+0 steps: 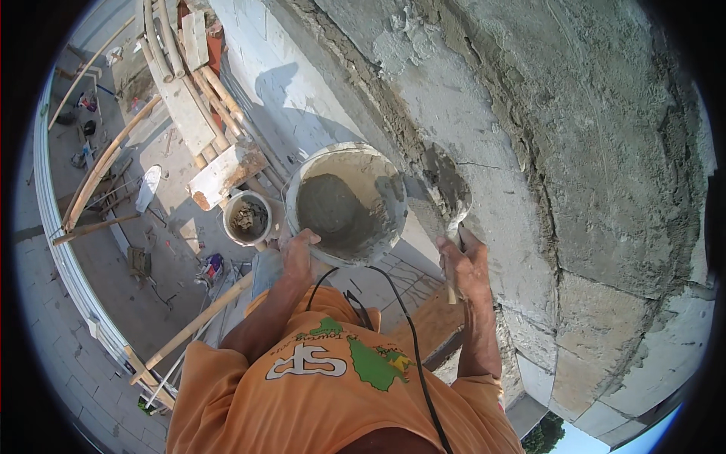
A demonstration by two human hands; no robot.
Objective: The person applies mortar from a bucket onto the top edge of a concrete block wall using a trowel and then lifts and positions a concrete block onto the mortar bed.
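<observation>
My right hand (467, 266) is closed around the wooden handle of a trowel (453, 290). Its blade (448, 180), coated in wet grey mortar, lies against or very close to the block wall (495, 181); contact is hard to tell. At the near left of a large round bucket (401, 231), my left hand (297, 253) grips the rim, its thumb over the edge and the other fingers mostly hidden. Grey mortar (333, 206) sits inside the bucket, and dried mortar crusts its walls. Rough mortar bands (382, 91) run along the wall beside the trowel.
A smaller bucket (247, 218) with mortar lumps stands left of the large one. Bamboo poles (215, 98) and mortar-stained boards (181, 113) form scaffolding at the left, above a lower floor strewn with tools and scraps. A black cable (412, 325) hangs down my front.
</observation>
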